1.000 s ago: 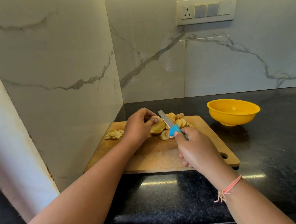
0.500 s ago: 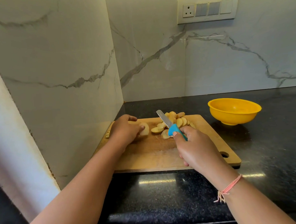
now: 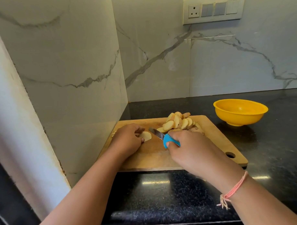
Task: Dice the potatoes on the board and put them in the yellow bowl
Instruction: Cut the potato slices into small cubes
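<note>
**A home kitchen corner**

I am at a black speckled stone counter (image 3: 272,150), set into a corner of marble-look wall tiles (image 3: 159,61). A socket and switch panel (image 3: 213,10) sits on the back wall. A wooden cutting board (image 3: 212,137) lies on the counter with potato slices (image 3: 178,123) on it. A blue-handled knife (image 3: 163,137) is over the board, and a yellow bowl (image 3: 240,112) stands beside it.

left hand (image 3: 127,140) holds potato slice (image 3: 146,135) | right hand (image 3: 192,152) grips knife (image 3: 163,137)
</note>
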Demonstrator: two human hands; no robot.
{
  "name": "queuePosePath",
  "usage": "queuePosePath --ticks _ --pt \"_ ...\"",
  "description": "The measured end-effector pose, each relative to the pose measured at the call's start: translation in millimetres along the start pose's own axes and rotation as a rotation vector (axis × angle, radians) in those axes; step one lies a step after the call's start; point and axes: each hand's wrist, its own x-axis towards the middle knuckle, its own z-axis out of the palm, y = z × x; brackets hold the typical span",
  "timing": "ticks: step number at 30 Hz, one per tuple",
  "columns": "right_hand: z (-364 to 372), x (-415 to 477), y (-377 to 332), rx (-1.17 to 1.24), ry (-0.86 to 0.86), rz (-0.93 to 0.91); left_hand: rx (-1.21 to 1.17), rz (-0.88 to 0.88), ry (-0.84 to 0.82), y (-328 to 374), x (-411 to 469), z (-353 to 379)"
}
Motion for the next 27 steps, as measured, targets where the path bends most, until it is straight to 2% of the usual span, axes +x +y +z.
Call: queuePosePath --ticks 8,19,27 --pt "-4.6 6.4 -14.8 -0.106 -0.061 0.05 -0.02 -0.032 0.076 4.8 3.9 8.6" --pt "-17.1 4.4 -40.0 -0.149 -0.189 0.026 0.005 -0.091 0.053 8.1 5.3 4.6" --pt "-22.4 -33.2 -36.0 -0.197 -0.171 -0.034 -0.061 -0.117 0.084 6.2 2.8 7.9"
